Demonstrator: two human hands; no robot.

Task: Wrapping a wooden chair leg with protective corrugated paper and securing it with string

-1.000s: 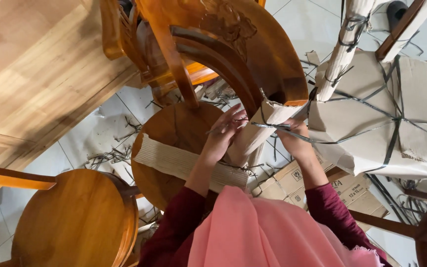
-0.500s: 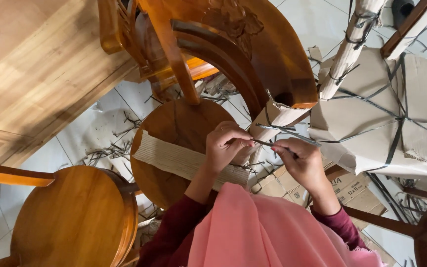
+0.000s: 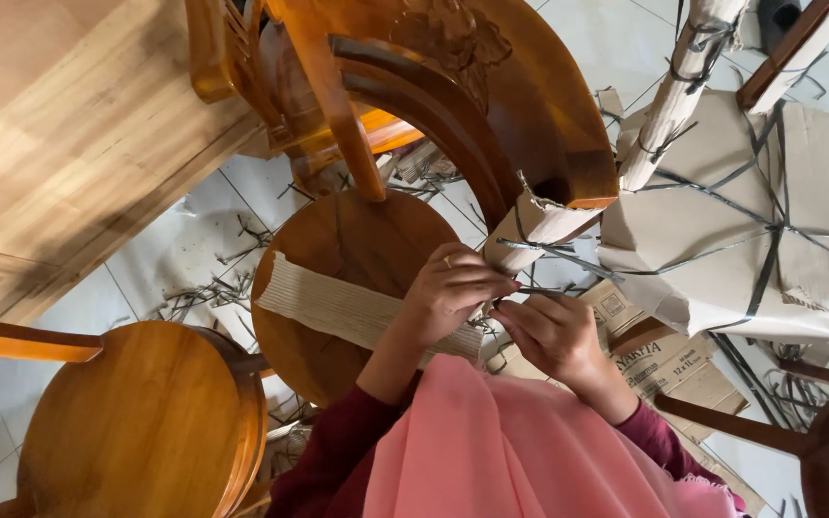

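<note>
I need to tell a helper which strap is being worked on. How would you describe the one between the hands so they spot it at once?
Start at the carved wooden chair above the round seat; its back leg wears torn cardboard wrap. The dark plastic strap runs off that wrap to the left hand and right hand, which pinch it. Unlike the straps crossing the cardboard-covered bundle, it hangs loose.

Thin grey strap (image 3: 541, 251) taut between fingertips, running up to cardboard-wrapped chair leg (image 3: 539, 225). Wrapping pale brown, torn at top edge, still bound by crossing straps, tilted beneath carved wooden backrest.
</note>
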